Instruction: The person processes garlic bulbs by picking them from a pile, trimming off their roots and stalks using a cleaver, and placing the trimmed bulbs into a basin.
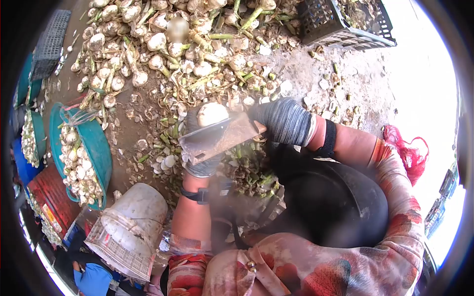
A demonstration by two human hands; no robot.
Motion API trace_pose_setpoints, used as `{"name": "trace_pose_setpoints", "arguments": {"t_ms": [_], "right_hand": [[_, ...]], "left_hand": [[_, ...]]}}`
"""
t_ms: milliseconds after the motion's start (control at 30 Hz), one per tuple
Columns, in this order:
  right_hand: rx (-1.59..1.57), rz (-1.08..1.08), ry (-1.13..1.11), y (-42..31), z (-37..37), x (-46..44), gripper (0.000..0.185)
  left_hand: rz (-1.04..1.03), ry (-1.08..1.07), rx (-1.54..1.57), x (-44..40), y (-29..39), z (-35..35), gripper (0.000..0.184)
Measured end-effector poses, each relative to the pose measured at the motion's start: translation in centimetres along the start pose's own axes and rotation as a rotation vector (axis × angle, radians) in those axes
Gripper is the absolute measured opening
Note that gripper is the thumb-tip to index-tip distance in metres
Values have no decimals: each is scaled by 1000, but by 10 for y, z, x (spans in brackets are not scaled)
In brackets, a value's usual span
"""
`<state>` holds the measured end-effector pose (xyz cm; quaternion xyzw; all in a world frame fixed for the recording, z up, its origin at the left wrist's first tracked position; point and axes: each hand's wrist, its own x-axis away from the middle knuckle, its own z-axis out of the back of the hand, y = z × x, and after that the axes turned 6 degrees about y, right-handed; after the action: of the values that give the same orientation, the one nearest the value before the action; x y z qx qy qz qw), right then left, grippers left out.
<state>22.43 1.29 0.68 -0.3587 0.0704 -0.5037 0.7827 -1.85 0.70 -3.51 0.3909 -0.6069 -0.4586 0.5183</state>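
Note:
My left hand [204,166], in a grey glove, is closed around a white garlic bulb [212,114]. My right hand [284,121], in a grey-blue knit glove, grips a cleaver [215,138] by its handle. The broad blade lies across the front of my left hand, just below the bulb, and hides much of that hand. Whether the edge touches the bulb I cannot tell. Beyond my hands spreads a large heap of garlic bulbs [157,42] with stalks. Cut stems and loose skins [242,175] lie beneath and around my hands.
A teal basin [101,148] of trimmed garlic stands at left, beside a dirty white bucket [140,202]. A black crate [340,30] sits at upper right. A black rounded object [331,202] is by my lap. Another person in a blue top [94,279] is at lower left.

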Motion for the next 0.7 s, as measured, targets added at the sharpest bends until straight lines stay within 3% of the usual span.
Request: {"name": "trace_pose_setpoints", "arguments": {"t_ms": [33, 67, 100, 133, 200, 267, 300, 333, 400, 433, 533, 567, 633, 667, 700], "right_hand": [[-5, -6, 25, 4, -5, -2, 23], [-9, -10, 52, 11, -13, -5, 15], [-53, -254, 62, 36, -27, -14, 18], [48, -324, -5, 59, -20, -13, 24], [109, -366, 33, 86, -32, 8, 33], [-4, -444, 198, 91, -37, 19, 39], [-25, -477, 247, 93, -35, 21, 42], [-51, -517, 296, 92, -35, 24, 44], [-154, -616, 320, 93, -35, 27, 48], [-146, -615, 325, 91, -33, 28, 47], [-205, -516, 368, 88, -31, 18, 42], [-208, -516, 381, 79, -25, 12, 40], [-192, -508, 334, 79, -25, 8, 32], [-217, -518, 337, 65, -16, 4, 24], [-245, -480, 342, 59, -10, 4, 24]], "left_hand": [[-248, -204, -428, -2, -17, 15, 60], [-177, -81, -358, 3, 0, 1, 64], [-114, 45, -276, 8, 18, -14, 68], [-53, -1, -187, 17, 50, -28, 66], [-301, 26, -447, 23, 75, -14, 60], [-48, 395, -390, 14, 98, 40, 48], [-209, 464, 375, 5, 98, 82, 47], [-312, 260, 748, 1, 110, 130, 52], [-274, 473, 836, 2, 149, 152, 58], [-267, 470, 834, -6, 143, 150, 58], [-20, 511, 226, -72, 98, 104, 56], [-18, 409, -8, -83, 78, 67, 45], [-74, 299, -155, -114, 25, 11, 38], [-124, 322, -529, -142, -26, 6, 41], [-106, 303, -969, -146, -15, -15, 45]]}}
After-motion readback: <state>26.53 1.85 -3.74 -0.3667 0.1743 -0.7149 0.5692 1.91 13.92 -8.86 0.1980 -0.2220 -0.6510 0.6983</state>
